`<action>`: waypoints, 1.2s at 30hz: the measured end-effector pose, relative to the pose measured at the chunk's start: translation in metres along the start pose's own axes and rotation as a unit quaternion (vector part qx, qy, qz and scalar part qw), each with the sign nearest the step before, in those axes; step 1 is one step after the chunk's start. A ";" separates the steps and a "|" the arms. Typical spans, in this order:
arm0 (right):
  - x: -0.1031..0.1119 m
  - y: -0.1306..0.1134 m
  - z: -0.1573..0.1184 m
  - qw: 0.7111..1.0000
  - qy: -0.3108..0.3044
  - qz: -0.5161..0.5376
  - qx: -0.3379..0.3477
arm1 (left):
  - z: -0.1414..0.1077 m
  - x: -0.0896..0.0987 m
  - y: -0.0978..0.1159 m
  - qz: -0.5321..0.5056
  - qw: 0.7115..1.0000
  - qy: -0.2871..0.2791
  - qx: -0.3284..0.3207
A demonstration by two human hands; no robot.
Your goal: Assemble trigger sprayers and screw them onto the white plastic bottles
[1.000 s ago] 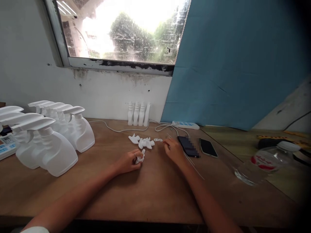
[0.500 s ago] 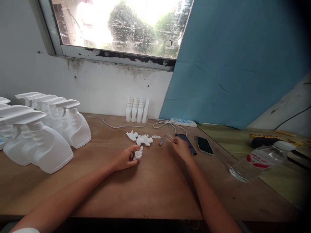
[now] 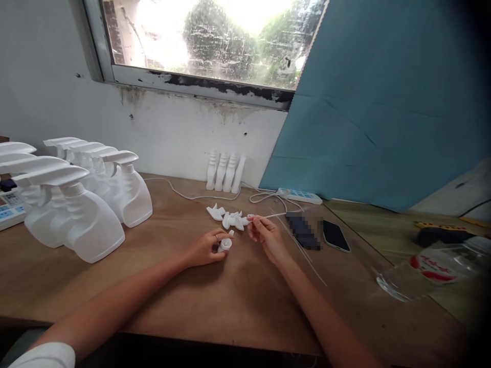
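As white parts (image 3: 221,175) line the far edge of the bench (image 3: 238,306) below a window (image 3: 245,46), the left hand (image 3: 207,249) holds a fitting (image 3: 226,245), the right hand (image 3: 268,238) a thin tube (image 3: 274,215).

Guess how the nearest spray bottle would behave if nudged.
The nearest spray bottle would probably stay upright, as its body widens toward the base. Pushed at its overhanging head, it might tip. Its smooth-looking walls could feel slippery.

Small workshop indicated: identical white spray bottles (image 3: 95,225) are lined up in rows on a plain brown bench (image 3: 238,312), loose white plastic parts (image 3: 232,220) are spread mid-bench. Wall (image 3: 184,135) is stained, window frame (image 3: 132,74) is chipped, blue sheet (image 3: 364,102) is hung alongside, power strip (image 3: 301,196) is set at the back.
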State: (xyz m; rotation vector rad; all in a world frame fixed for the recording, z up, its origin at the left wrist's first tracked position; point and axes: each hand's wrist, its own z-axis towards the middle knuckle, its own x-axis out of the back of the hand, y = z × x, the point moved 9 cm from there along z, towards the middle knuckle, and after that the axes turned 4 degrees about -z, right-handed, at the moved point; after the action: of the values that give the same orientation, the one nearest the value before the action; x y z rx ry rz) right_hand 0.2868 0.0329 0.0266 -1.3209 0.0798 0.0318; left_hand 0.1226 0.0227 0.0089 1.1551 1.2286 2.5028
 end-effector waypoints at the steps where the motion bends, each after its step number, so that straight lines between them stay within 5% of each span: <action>1: -0.011 -0.002 -0.003 1.000 -0.019 -0.018 0.016 | 0.001 0.000 0.000 -0.007 1.000 0.002 0.002; 7: -0.048 -0.007 -0.015 0.980 -0.112 -0.143 0.077 | 0.004 -0.001 0.003 -0.031 0.999 -0.002 -0.009; 17: -0.051 0.001 -0.015 0.973 -0.106 -0.182 0.089 | 0.003 0.000 -0.002 -0.039 0.999 0.000 0.004; 25: -0.060 -0.005 -0.015 0.933 -0.096 -0.313 0.149 | 0.004 -0.003 -0.007 -0.053 0.999 0.006 0.005; 36: -0.077 -0.012 -0.025 0.898 -0.072 -0.358 0.245 | 0.006 -0.005 -0.013 -0.069 0.997 0.016 -0.007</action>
State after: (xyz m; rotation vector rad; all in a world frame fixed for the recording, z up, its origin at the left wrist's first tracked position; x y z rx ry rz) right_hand 0.2099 0.0075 0.0375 -0.7736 -0.5009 -0.4894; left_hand 0.1271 0.0327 -0.0007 0.9928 1.2516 2.4335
